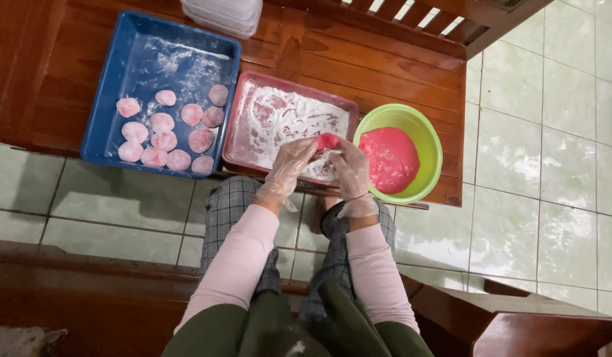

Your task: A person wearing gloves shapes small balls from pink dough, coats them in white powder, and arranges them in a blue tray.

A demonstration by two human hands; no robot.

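While both hands work over the floured tray, the layout runs as follows, left to right. A blue tray (101,112) sits on the wooden table (385,73) and holds a dozen or so dusted pink balls (166,135), lying close together in its near half. Just beside it stands the pink tray (234,142), its floor covered in white flour. A green bowl (430,142) of red dough (389,158) follows, touching the pink tray's right end. A stack of clear lids (223,13) lies at the table's far edge.

The dough piece (328,141) is held between both hands above the near right part of the pink tray. The left hand (291,162), in a clear plastic glove, is closed on the piece from the left, fingers curled upward. The right hand (351,168), gloved likewise, is closed on it from the right, fingertips meeting the left hand's.

Procedure, as judged: keep the piece over the flour so that spills land in the tray; keep gloves dusted to prevent sticking; press evenly from both sides.

Pose: both forearms, in pale pink sleeves, extend forward from the lap and converge, wrists slightly bent, palms facing each other.
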